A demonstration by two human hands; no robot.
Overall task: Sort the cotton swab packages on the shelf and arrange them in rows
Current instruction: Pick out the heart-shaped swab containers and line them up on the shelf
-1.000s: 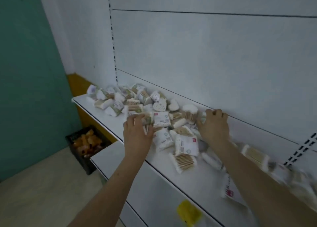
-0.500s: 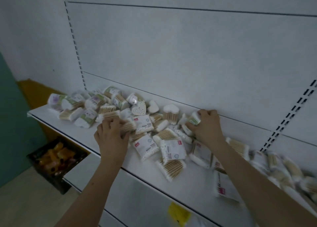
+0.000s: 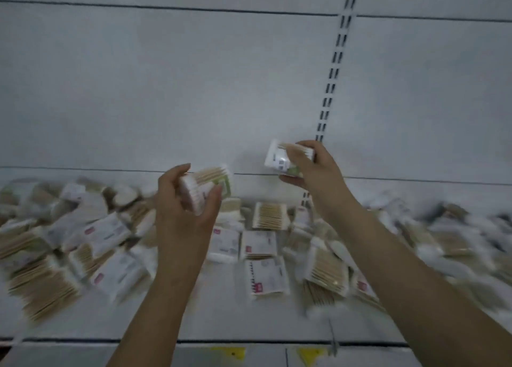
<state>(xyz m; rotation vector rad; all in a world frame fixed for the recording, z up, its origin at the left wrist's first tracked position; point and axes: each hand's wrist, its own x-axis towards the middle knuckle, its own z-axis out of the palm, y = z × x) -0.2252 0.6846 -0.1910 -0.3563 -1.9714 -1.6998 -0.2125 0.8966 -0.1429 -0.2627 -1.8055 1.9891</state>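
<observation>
Several cotton swab packages [image 3: 263, 248] lie jumbled across the white shelf [image 3: 221, 319], from the far left to the far right. My left hand [image 3: 185, 208] is raised above the pile and grips a swab package with a green label [image 3: 210, 185]. My right hand [image 3: 313, 169] is higher, in front of the back panel, and holds a second white package [image 3: 277, 156] between fingers and thumb. Both packages hang clear of the heap. The picture is blurred at both sides.
A white back panel [image 3: 194, 89] rises behind the shelf, with a slotted upright [image 3: 332, 75] right of centre. Yellow price tags [image 3: 230, 352] sit on the shelf's front edge. A bare strip of shelf runs along the front.
Both hands have lifted off the pile, each now holding a package in the air. The view has swung to face the shelf straight on; the green wall and crate are out of sight.
</observation>
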